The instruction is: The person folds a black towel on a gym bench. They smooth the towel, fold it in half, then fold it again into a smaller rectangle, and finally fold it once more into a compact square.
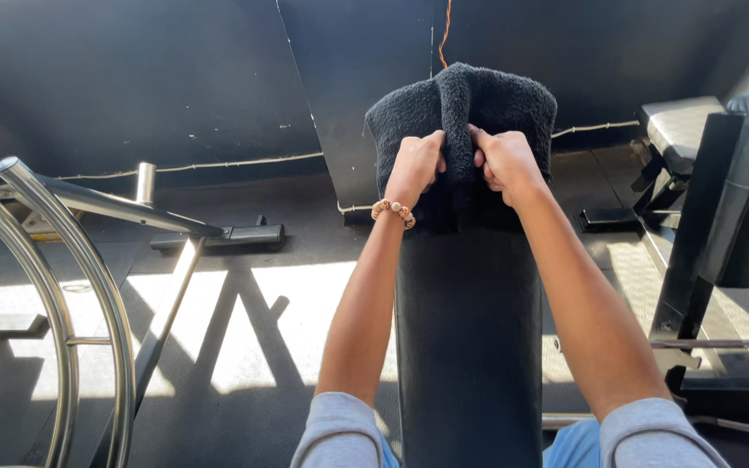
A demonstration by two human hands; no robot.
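A dark grey terry towel (500,104) is draped over the far end of a long black padded bench (468,338) that runs away from me. My left hand (416,165), with a beaded bracelet on its wrist, pinches a fold of the towel at its middle. My right hand (504,160) grips the same raised fold from the other side. Both fists are closed on the cloth, close together, and my forearms stretch out along either side of the bench.
Curved chrome tubing of a gym machine (54,286) stands at the left. A black padded seat on a frame (721,199) stands at the right. Dark rubber floor (288,312) with sunlit patches lies below; a dark wall (132,78) is behind.
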